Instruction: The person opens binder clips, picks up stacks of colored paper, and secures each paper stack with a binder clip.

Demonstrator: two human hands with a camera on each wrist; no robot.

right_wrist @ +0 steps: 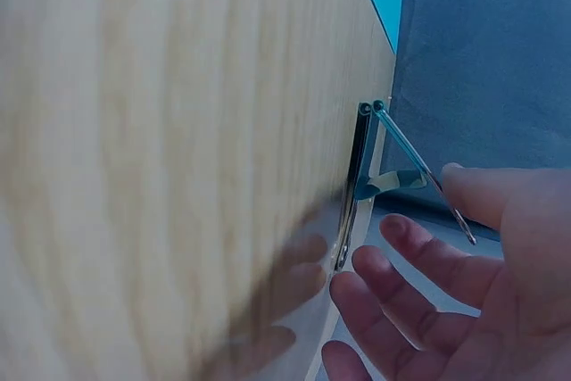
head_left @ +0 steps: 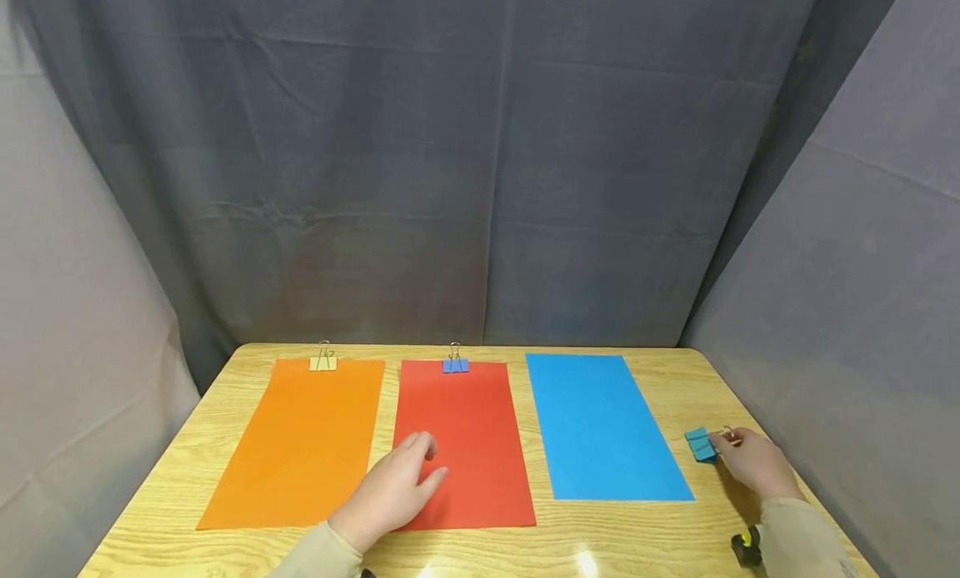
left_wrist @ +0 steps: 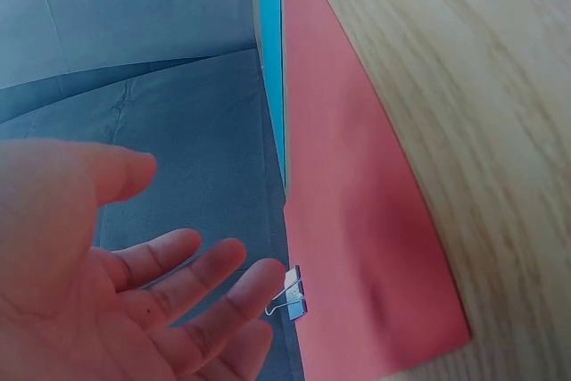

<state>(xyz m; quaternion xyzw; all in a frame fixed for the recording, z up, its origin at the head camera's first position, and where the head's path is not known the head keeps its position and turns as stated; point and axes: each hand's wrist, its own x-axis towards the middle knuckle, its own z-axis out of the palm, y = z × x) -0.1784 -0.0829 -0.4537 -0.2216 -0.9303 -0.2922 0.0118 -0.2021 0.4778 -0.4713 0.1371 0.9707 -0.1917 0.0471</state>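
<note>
Find the teal binder clip (head_left: 701, 445) at the right of the worktop (head_left: 618, 528), near the right edge of the blue sheet (head_left: 609, 428) but not touching it. Find the right hand (head_left: 759, 465) clamped on its wire handles (right_wrist: 459, 218), with thumb against one and fingers bent beside the other. See the left hand (head_left: 396, 485) above the red sheet (head_left: 480, 445), with fingers apart, loosely bent and holding nothing. Judging by the clip's build, looks light and hard, with a stiff spring and thin, smooth handles likely to slip if squeezed off-centre; seems hardly fragile. Best taken by the handle ends, with thumb opposing fingers, for the most leverage. Count three sheets: one orange sheet (head_left: 300, 445) at left, one red in the middle, one blue at right. Count three clips: one yellow clip (head_left: 323, 364) on the orange sheet's far edge, one violet-blue clip (head_left: 456, 366) on the red sheet's far edge, and the teal one in the hand.
</note>
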